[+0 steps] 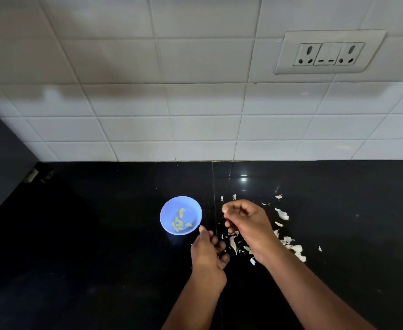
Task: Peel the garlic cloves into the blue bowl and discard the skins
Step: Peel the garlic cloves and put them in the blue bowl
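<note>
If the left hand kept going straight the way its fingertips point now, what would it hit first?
Most likely the blue bowl. The left hand points up and slightly left, its fingertips just off the bowl's near right rim and pinching something tiny. Depth is unclear from one view, so it might pass over the rim instead.

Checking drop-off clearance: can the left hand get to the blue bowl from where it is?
Probably yes. The left hand sits just right of the blue bowl, fingertips near its rim, with only bare black counter between. The right hand and the skins lie further right, off that path.
</note>
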`<action>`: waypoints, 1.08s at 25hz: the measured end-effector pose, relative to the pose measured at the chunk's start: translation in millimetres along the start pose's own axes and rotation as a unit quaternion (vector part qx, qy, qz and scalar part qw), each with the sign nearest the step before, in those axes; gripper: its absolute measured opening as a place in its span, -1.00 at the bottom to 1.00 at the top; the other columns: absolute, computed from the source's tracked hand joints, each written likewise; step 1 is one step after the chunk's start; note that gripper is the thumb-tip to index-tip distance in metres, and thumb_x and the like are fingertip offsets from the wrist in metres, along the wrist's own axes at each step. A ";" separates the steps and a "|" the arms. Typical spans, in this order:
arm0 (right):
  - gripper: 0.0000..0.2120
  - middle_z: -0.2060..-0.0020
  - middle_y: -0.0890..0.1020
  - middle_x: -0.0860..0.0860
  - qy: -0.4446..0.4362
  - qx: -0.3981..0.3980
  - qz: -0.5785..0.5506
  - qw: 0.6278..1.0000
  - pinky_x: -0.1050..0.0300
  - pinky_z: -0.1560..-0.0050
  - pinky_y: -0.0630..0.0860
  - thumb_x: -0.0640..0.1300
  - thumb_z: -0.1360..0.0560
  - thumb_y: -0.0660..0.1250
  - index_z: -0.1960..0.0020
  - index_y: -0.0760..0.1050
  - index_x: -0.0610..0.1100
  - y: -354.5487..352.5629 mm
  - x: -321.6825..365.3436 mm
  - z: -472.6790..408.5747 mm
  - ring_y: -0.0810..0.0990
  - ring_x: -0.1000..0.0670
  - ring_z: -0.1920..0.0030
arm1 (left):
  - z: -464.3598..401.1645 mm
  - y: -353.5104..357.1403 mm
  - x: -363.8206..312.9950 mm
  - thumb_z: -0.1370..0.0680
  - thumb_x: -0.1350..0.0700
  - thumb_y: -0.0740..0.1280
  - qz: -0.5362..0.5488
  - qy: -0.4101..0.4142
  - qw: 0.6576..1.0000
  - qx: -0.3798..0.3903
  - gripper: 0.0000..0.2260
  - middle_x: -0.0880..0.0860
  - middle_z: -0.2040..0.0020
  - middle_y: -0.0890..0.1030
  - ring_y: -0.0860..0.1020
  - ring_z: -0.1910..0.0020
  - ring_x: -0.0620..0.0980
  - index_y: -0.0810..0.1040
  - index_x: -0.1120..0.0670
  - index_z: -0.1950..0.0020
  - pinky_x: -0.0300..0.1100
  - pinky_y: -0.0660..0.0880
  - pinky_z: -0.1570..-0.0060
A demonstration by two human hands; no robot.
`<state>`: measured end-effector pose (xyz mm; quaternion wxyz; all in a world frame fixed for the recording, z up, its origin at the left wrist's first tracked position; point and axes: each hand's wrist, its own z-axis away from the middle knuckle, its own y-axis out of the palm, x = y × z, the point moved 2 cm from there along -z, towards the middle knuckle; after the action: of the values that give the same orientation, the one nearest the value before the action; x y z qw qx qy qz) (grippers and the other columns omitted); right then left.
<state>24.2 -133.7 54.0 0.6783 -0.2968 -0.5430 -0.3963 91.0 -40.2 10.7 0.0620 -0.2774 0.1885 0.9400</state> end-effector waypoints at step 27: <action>-0.84 -0.03 0.57 0.10 0.013 -0.045 0.590 0.806 0.07 0.03 0.47 0.04 -0.62 0.31 -0.10 0.67 0.11 -130.2 -20.7 -29.8 0.61 -0.05 -0.08 | 8.4 26.1 19.3 -0.66 -0.08 0.36 -0.344 0.199 0.912 0.102 -0.86 -0.07 0.17 0.72 0.58 0.30 -0.13 0.69 -0.12 0.00 -0.14 0.53 0.15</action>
<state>-74.8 -220.4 23.3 0.7743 -0.5846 -0.2365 0.0525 64.8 -60.7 15.0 0.3709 -0.4985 0.1850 0.7614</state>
